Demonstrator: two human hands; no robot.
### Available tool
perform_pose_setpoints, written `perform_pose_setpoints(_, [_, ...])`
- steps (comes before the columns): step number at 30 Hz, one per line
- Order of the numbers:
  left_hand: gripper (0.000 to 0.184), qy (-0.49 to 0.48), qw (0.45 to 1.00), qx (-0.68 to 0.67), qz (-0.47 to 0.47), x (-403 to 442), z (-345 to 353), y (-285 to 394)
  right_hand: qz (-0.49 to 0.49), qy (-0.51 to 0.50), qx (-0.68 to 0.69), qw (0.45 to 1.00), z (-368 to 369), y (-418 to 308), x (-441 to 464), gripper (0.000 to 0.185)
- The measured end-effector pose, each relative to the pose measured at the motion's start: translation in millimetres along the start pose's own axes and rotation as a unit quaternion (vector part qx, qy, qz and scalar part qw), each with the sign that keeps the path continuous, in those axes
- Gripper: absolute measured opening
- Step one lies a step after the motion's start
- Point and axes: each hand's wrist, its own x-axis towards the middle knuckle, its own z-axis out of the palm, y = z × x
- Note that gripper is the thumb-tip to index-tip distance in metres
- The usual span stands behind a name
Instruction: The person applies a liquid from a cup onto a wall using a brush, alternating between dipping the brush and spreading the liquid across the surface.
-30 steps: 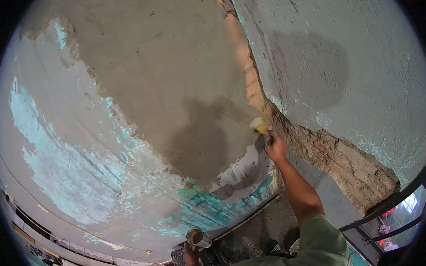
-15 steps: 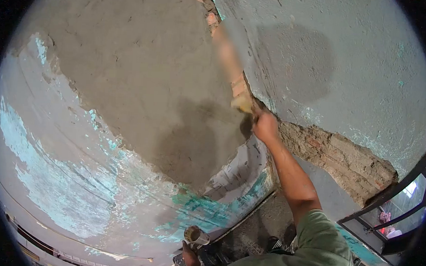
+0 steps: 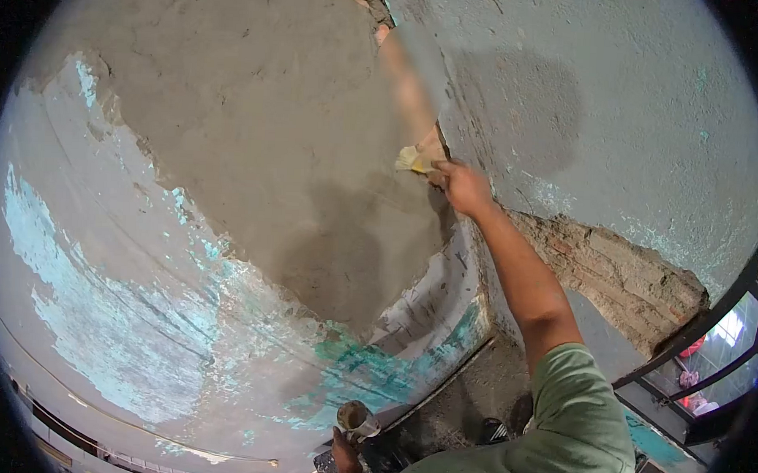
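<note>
My right hand (image 3: 464, 188) is closed around the handle of a paintbrush (image 3: 410, 159). The pale bristles point left and lie at or very near the right edge of the grey-brown plaster patch (image 3: 256, 147), beside a strip of exposed orange brick (image 3: 431, 141). Lower down, my left hand (image 3: 346, 451) grips a small container (image 3: 357, 417) by its side. Its round mouth faces up, and what is inside looks brownish but cannot be made out clearly.
Flaking turquoise paint (image 3: 112, 335) covers the wall at lower left. To the right, a grey wall (image 3: 655, 122) meets the plaster at a corner, with a broken, rough brick gap (image 3: 614, 276) below it. A dark-framed window (image 3: 720, 361) stands at far right.
My right hand has moved up and slightly left with the paintbrush, whose bristles now point left. My left hand and the container have shifted slightly right in view.
</note>
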Motion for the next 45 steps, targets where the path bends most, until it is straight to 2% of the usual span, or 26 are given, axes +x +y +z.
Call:
perform_pose_setpoints(2, [0.053, 0.035, 0.999, -0.006, 0.002, 13.9, -8.7, -14.0, 0.020, -0.045, -0.008, 0.999, -2.6, 7.6, -12.0, 0.032])
perform_pose_setpoints(5, [0.052, -0.023, 0.999, -0.024, -0.005, 23.7, -20.4, -29.6, 0.082, 0.024, 0.032, 0.996, -12.9, 3.7, -3.6, 0.037])
perform_pose_setpoints(8, [0.052, -0.036, 0.999, -0.006, 0.010, 23.4, -20.2, -37.4, 0.153, 0.101, 0.199, 0.963, 14.4, -20.0, 9.2, 0.036])
perform_pose_setpoints(10, [0.052, -0.038, 0.999, 0.006, 0.021, 18.9, -19.3, -36.5, 0.158, 0.116, 0.189, 0.962, 20.6, -58.3, -13.4, 0.035])
perform_pose_setpoints(12, [0.052, -0.049, 0.999, -0.003, 0.023, 14.4, -11.6, -34.4, 0.132, 0.117, 0.176, 0.969, 90.3, -56.0, -58.5, 0.037])
perform_pose_setpoints(14, [0.053, -0.057, 0.998, 0.013, 0.009, 14.9, -10.2, -33.9, 0.099, 0.083, 0.171, 0.977, 90.8, -58.6, -107.2, 0.043])
perform_pose_setpoints(16, [0.055, -0.063, 0.997, 0.035, -0.004, 14.5, -13.7, -34.1, 0.076, 0.006, 0.120, 0.990, 71.3, -49.0, -147.8, 0.046])
perform_pose_setpoints(19, [0.055, -0.067, 0.997, 0.042, -0.002, 16.7, -7.8, -31.8, 0.120, -0.091, 0.049, 0.987, 36.7, -38.6, -142.1, 0.047])
perform_pose_setpoints(20, [0.055, -0.070, 0.997, 0.044, -0.003, 17.0, -4.3, -31.5, 0.111, -0.048, 0.042, 0.992, 18.1, -51.9, -129.5, 0.043])
perform_pose_setpoints(23, [0.055, -0.073, 0.996, 0.047, -0.002, 17.9, 3.8, -30.9, 0.043, 0.101, 0.150, 0.983, 20.7, -76.9, -87.5, 0.040])
perform_pose_setpoints(27, [0.055, -0.076, 0.996, 0.050, -0.002, 16.4, 8.6, -31.0, 0.005, 0.086, 0.193, 0.977, 56.4, -64.5, -82.8, 0.037])
perform_pose_setpoints(29, [0.055, -0.079, 0.996, 0.050, -0.001, 16.1, 10.1, -32.2, 0.007, 0.060, 0.143, 0.988, 77.3, -34.3, -122.7, 0.039])
perform_pose_setpoints(31, [0.055, -0.081, 0.995, 0.051, -0.002, 16.6, 12.0, -33.0, 0.076, -0.081, 0.047, 0.993, 68.7, -3.5, -169.1, 0.043])
perform_pose_setpoints(33, [0.055, -0.084, 0.995, 0.052, -0.002, 16.6, 11.5, -32.9, 0.167, -0.314, -0.097, 0.930, 64.5, 38.6, -193.7, 0.046])
perform_pose_setpoints(36, [0.055, -0.085, 0.995, 0.057, -0.002, 18.2, 10.2, -32.8, 0.184, -0.179, -0.092, 0.962, 45.6, 57.0, -197.2, 0.048])
perform_pose_setpoints(38, [0.055, -0.090, 0.994, 0.060, -0.004, 18.4, 14.1, -31.9, 0.065, 0.021, -0.002, 0.998, 18.9, 26.7, -134.5, 0.046])
perform_pose_setpoints(41, [0.056, -0.086, 0.994, 0.064, -0.003, 18.2, 11.3, -30.1, 0.018, 0.130, 0.152, 0.980, -41.1, -58.0, -6.8, 0.037])
perform_pose_setpoints(42, [0.056, -0.084, 0.994, 0.064, -0.002, 17.5, 10.8, -29.4, -0.020, 0.197, 0.147, 0.969, -46.7, -75.3, 30.8, 0.035])
perform_pose_setpoints(44, [0.056, -0.082, 0.995, 0.064, -0.002, 16.4, 13.8, -28.3, 0.000, 0.214, 0.148, 0.966, -51.5, -103.3, 93.9, 0.032])
perform_pose_setpoints(45, [0.056, -0.082, 0.995, 0.064, -0.002, 15.8, 15.3, -29.1, -0.030, 0.230, 0.128, 0.964, -47.3, -107.8, 105.4, 0.033])
